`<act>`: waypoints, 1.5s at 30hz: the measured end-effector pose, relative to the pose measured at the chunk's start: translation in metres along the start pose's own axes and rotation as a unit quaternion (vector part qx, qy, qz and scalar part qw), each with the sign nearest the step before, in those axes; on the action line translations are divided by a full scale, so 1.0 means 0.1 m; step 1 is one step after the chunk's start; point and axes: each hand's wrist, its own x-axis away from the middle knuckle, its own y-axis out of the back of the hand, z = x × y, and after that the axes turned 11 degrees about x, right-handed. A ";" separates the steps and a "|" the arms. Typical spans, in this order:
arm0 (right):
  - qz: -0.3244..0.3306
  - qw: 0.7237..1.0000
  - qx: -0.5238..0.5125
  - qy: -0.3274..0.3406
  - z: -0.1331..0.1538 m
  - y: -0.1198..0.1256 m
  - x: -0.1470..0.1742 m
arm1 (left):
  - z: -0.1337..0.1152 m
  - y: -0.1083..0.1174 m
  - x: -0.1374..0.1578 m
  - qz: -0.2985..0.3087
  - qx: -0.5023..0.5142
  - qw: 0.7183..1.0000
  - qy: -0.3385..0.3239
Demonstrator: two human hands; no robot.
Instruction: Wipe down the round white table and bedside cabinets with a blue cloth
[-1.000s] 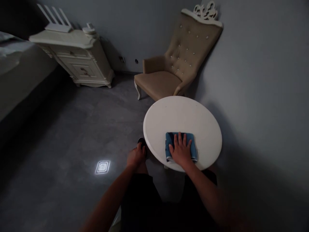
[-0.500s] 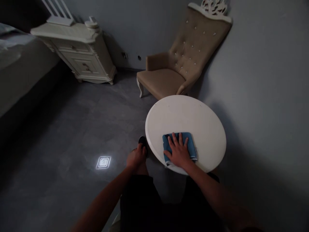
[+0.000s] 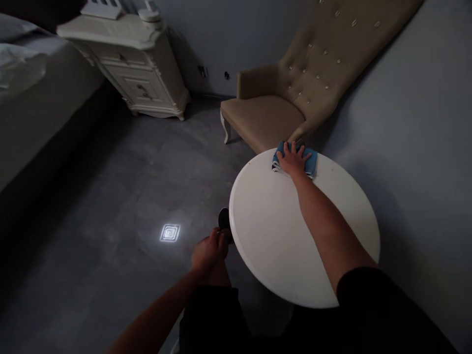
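Note:
A folded blue cloth [image 3: 311, 161] with white edges lies at the far rim of the round white table [image 3: 269, 221]. My right hand [image 3: 294, 161] presses down on it from above, fingers spread, with the arm stretched across the tabletop. Beside the table's left edge, my left hand [image 3: 209, 253] is closed and rests over my bent knee. Whatever may be inside its fingers is hidden. Just past that hand shows the dark shoe [image 3: 223, 219] on my foot.
A tan tufted armchair [image 3: 265, 118] stands right behind the table, close to the grey wall [image 3: 424, 123]. A white nightstand [image 3: 147, 88] and a bed [image 3: 47, 98] are at left. A lit square [image 3: 170, 233] shows on the grey floor.
My right hand and the blue cloth have moved from the near side of the tabletop to its far rim. My left hand stays by the knee. The view has shifted closer.

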 end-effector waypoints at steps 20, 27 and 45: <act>-0.014 0.995 0.026 0.093 0.37 -0.03 2.76 | -0.05 -0.15 0.20 -0.040 0.014 0.998 -0.051; -0.005 0.981 -0.031 0.190 0.34 -0.33 4.57 | -0.06 -0.19 0.29 -0.031 0.007 0.999 -0.042; -0.016 0.999 0.012 0.050 0.17 0.04 1.27 | 0.02 -0.09 0.08 -0.012 0.015 1.000 -0.014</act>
